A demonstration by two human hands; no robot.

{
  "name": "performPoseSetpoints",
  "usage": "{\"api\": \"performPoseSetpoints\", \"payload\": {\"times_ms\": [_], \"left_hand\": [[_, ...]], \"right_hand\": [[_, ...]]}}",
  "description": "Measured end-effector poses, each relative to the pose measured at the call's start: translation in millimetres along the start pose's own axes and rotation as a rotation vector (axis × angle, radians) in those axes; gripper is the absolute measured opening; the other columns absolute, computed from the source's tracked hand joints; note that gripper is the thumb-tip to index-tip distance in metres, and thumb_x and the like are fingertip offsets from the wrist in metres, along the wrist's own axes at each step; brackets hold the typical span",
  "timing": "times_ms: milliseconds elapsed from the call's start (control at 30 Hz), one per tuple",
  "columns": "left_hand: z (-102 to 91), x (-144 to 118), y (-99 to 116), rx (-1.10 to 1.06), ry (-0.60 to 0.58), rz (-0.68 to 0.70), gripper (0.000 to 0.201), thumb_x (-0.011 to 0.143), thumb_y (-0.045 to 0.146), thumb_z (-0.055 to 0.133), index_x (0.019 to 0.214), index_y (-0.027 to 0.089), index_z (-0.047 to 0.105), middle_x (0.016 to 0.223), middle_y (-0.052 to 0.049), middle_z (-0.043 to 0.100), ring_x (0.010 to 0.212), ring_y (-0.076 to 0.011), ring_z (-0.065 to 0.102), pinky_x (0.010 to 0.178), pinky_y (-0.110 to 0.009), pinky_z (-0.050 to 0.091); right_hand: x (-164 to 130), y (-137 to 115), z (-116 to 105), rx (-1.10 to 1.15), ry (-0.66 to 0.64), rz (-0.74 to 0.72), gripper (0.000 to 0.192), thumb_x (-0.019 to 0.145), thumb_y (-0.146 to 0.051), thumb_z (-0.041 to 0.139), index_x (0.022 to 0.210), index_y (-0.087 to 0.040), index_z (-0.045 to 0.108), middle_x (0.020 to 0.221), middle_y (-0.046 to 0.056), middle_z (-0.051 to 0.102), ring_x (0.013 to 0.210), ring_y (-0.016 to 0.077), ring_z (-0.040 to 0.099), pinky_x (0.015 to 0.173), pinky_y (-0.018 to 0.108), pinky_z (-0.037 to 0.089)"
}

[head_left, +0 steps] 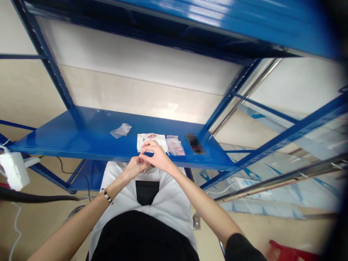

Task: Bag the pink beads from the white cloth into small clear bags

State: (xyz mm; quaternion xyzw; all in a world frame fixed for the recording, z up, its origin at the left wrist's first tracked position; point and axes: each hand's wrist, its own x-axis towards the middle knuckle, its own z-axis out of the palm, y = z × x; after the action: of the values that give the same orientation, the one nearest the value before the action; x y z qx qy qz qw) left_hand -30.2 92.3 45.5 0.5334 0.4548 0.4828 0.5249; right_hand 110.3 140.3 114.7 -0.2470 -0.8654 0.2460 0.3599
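Note:
At the front edge of the blue shelf, my left hand (136,167) and my right hand (157,156) meet close together. My right hand's thumb and fingers bend toward the left hand in a pinch. The left fingers are closed and partly covered by the right. A small pinkish thing (140,161) shows at my left hand, too blurred to name. Just behind the hands lies a white paper or cloth sheet (161,139) with small pink and red pieces (151,136) on it. Beside it, a clear zip bag (175,145) holds small pink pieces.
A flat, crumpled clear bag (121,130) lies left on the blue shelf (89,134). To the right is a dark, pixelated object (195,144). Another blue shelf (239,21) hangs overhead. A white box-shaped device (15,171) with cables is at far left.

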Motion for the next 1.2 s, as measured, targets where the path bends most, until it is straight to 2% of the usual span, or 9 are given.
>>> {"api": "performPoseSetpoints", "payload": {"times_ms": [67, 133, 333, 467, 567, 733, 933, 1100, 1200], "left_hand": [[-0.2, -1.2, -0.6, -0.03, 0.0, 0.0, 0.027, 0.077, 0.034, 0.069, 0.064, 0.015, 0.054, 0.05, 0.002, 0.054, 0.048, -0.0097, 0.047, 0.052, -0.023, 0.035], [-0.1, -2.0, 0.0, -0.072, -0.012, 0.01, 0.027, 0.077, 0.034, 0.069, 0.066, 0.016, 0.052, 0.051, 0.002, 0.055, 0.047, -0.0093, 0.047, 0.052, -0.023, 0.036], [0.1, 0.3, 1.6, -0.09, -0.018, 0.014, 0.033, 0.076, 0.04, 0.071, 0.065, 0.017, 0.049, 0.048, 0.003, 0.054, 0.045, -0.0086, 0.046, 0.052, -0.022, 0.036], [-0.3, 0.8, 1.7, -0.098, -0.027, 0.02, 0.033, 0.076, 0.04, 0.071, 0.066, 0.017, 0.049, 0.049, 0.003, 0.054, 0.045, -0.0089, 0.047, 0.05, -0.021, 0.035], [0.0, -0.6, 4.2, -0.104, -0.023, 0.019, 0.033, 0.076, 0.04, 0.071, 0.066, 0.017, 0.049, 0.049, 0.003, 0.053, 0.045, -0.0086, 0.046, 0.05, -0.021, 0.035], [1.7, -2.5, 8.7, -0.092, -0.026, 0.018, 0.032, 0.077, 0.038, 0.07, 0.066, 0.017, 0.049, 0.049, 0.004, 0.053, 0.046, -0.0084, 0.046, 0.052, -0.021, 0.035], [3.4, -5.1, 9.5, -0.109, -0.033, 0.011, 0.032, 0.076, 0.038, 0.071, 0.066, 0.018, 0.049, 0.049, 0.004, 0.053, 0.045, -0.0081, 0.044, 0.049, -0.021, 0.034], [3.4, -7.5, 12.2, -0.108, -0.029, 0.014, 0.032, 0.076, 0.038, 0.07, 0.065, 0.018, 0.049, 0.048, 0.003, 0.054, 0.045, -0.0083, 0.045, 0.05, -0.021, 0.034], [2.2, -5.6, 13.1, -0.093, -0.008, 0.011, 0.032, 0.076, 0.038, 0.07, 0.065, 0.018, 0.049, 0.048, 0.003, 0.054, 0.045, -0.0083, 0.045, 0.05, -0.021, 0.034]], "right_hand": [[-5.5, 2.7, 1.6, 0.009, -0.002, 0.018, 0.005, 0.083, -0.025, 0.068, 0.085, -0.023, 0.072, 0.102, 0.004, 0.063, 0.102, 0.019, 0.057, 0.095, 0.035, 0.042], [-2.9, 13.2, 1.8, 0.021, 0.08, 0.04, 0.007, 0.084, -0.025, 0.066, 0.085, -0.022, 0.072, 0.099, 0.004, 0.065, 0.1, 0.0191, 0.058, 0.093, 0.035, 0.043], [37.9, 70.2, -5.1, -0.05, 0.361, 0.186, 0.011, 0.082, -0.019, 0.062, 0.076, -0.019, 0.071, 0.081, 0.003, 0.067, 0.08, 0.017, 0.061, 0.078, 0.029, 0.046], [52.2, 103.2, -0.7, -0.21, 0.397, 0.327, 0.014, 0.081, -0.016, 0.058, 0.075, -0.018, 0.071, 0.079, 0.003, 0.066, 0.075, 0.0163, 0.06, 0.076, 0.027, 0.046], [48.2, 114.1, 8.4, -0.376, 0.407, 0.343, 0.016, 0.085, -0.02, 0.056, 0.078, -0.018, 0.071, 0.083, 0.005, 0.066, 0.082, 0.0186, 0.058, 0.082, 0.03, 0.044], [40.3, 112.3, 16.2, -0.589, 0.375, 0.317, 0.016, 0.088, -0.027, 0.058, 0.079, -0.019, 0.07, 0.091, 0.008, 0.063, 0.091, 0.0232, 0.053, 0.084, 0.034, 0.04], [39.8, 107.4, 17.6, -0.674, 0.287, 0.355, 0.018, 0.085, -0.032, 0.064, 0.074, -0.02, 0.069, 0.089, 0.008, 0.061, 0.092, 0.0243, 0.05, 0.084, 0.036, 0.039], [42.9, 98.8, 13.7, -0.618, 0.339, 0.335, 0.015, 0.085, -0.026, 0.063, 0.073, -0.019, 0.068, 0.089, 0.008, 0.062, 0.091, 0.0232, 0.051, 0.085, 0.036, 0.039], [42.4, 78.3, 9.3, -0.477, 0.412, 0.275, 0.012, 0.084, -0.024, 0.063, 0.075, -0.019, 0.068, 0.088, 0.006, 0.063, 0.09, 0.0218, 0.053, 0.085, 0.035, 0.041]]}}
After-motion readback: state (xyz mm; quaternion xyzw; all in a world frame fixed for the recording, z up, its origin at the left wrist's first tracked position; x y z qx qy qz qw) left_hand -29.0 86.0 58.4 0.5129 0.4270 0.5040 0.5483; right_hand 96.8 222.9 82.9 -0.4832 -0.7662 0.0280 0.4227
